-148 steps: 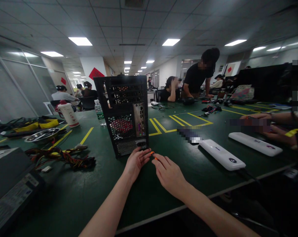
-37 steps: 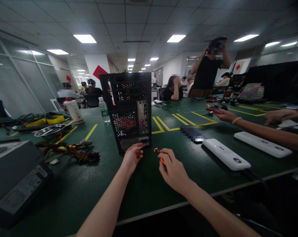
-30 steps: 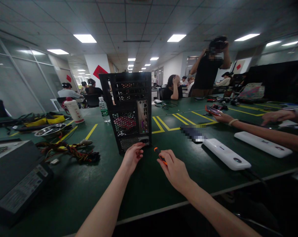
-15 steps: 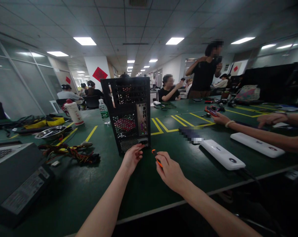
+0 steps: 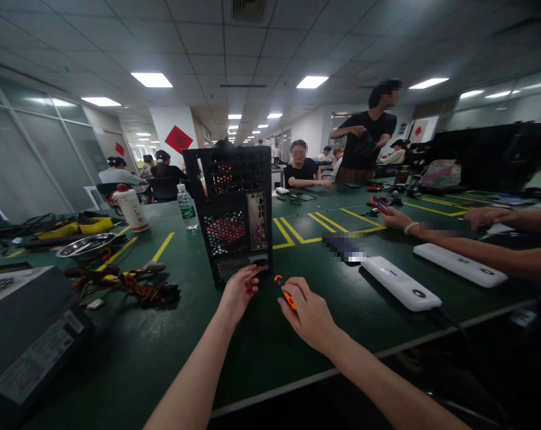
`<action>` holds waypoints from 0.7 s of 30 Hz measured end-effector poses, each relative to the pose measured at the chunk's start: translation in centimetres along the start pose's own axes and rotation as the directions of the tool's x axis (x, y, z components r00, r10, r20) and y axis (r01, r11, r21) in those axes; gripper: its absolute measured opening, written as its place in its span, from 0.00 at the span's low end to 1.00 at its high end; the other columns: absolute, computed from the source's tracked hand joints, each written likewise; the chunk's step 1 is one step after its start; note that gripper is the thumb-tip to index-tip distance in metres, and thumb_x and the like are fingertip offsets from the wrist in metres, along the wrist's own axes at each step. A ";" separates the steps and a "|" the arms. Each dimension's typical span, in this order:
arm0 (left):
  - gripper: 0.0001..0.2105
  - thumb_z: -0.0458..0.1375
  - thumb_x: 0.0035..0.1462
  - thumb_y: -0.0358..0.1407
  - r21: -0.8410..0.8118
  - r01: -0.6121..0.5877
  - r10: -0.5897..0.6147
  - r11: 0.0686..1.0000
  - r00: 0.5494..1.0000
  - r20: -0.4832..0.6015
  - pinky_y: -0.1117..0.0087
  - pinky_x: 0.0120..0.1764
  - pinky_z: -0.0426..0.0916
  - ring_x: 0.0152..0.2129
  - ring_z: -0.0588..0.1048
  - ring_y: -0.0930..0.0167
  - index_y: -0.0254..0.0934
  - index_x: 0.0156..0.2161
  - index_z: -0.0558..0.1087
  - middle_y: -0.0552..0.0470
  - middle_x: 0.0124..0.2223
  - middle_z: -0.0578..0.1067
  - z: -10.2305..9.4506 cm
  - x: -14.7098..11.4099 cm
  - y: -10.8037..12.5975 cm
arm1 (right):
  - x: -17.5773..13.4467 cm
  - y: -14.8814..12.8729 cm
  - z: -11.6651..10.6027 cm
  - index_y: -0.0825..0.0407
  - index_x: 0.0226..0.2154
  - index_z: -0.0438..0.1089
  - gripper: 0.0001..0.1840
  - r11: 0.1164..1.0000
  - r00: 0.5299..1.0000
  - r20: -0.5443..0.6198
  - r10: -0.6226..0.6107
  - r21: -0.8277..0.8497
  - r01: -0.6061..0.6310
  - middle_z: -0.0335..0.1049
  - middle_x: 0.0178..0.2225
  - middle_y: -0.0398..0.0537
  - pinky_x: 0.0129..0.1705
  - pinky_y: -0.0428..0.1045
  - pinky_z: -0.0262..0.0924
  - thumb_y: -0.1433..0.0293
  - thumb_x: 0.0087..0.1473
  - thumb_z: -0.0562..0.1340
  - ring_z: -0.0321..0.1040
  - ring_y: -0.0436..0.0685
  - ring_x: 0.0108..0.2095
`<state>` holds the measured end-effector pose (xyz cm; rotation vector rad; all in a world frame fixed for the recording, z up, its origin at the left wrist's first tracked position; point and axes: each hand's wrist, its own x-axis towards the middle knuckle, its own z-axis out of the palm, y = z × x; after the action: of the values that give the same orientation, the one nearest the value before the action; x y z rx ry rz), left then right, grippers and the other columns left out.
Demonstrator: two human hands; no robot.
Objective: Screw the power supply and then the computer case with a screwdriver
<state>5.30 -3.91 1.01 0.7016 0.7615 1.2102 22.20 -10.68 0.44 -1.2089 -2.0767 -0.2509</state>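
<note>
A black computer case stands upright on the green table with its back panel facing me. At the panel's lower right corner is my left hand, its fingers curled and its fingertips close together against the case; anything pinched there is too small to make out. My right hand grips an orange and black screwdriver just right of that corner. The screwdriver points toward the case's lower edge, beside my left fingertips. Its tip is too thin and dark to make out, so contact with the case cannot be told.
On the left lie a power supply unit, bundled cables and a metal bowl. Behind them stand a white flask and a water bottle. White power banks lie to the right, near a co-worker's hand holding a red device.
The camera view has shifted slightly. Both my hands keep nearly the same place at the case, the screwdriver still in my right. In the background, a seated person and a standing person lowered their arms.
</note>
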 end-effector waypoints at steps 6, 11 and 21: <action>0.12 0.51 0.48 0.28 -0.002 0.002 -0.002 1.000 1.000 -0.009 0.78 0.23 0.62 0.21 0.68 0.79 0.31 0.40 0.66 0.40 0.46 0.69 0.0 0.1 0.0 | -0.1 0.1 0.1 0.55 0.40 0.57 0.11 1.000 1.000 0.003 -0.019 0.003 0.019 0.58 0.41 0.53 0.33 0.48 0.63 0.74 0.51 0.51 0.64 0.53 0.36; 0.12 0.52 0.48 0.29 -0.001 0.005 -0.005 1.000 1.000 -0.022 0.78 0.23 0.62 0.21 0.68 0.79 0.30 0.40 0.66 0.39 0.45 0.70 0.1 0.1 0.0 | -0.1 0.1 0.0 0.54 0.41 0.56 0.11 1.000 1.000 0.006 -0.019 0.001 0.019 0.59 0.40 0.53 0.33 0.48 0.63 0.73 0.53 0.49 0.64 0.52 0.34; 0.12 0.52 0.48 0.29 -0.006 0.007 -0.008 1.000 1.000 -0.026 0.78 0.23 0.62 0.21 0.67 0.79 0.30 0.40 0.66 0.39 0.46 0.70 0.2 0.1 0.0 | -0.2 0.2 0.2 0.54 0.41 0.57 0.11 1.000 1.000 0.006 -0.029 -0.011 0.029 0.59 0.39 0.52 0.32 0.48 0.63 0.73 0.52 0.50 0.64 0.52 0.34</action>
<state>5.48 -3.82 1.11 0.6788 0.7808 1.2162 22.34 -10.60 0.10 -1.1877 -2.1019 -0.2734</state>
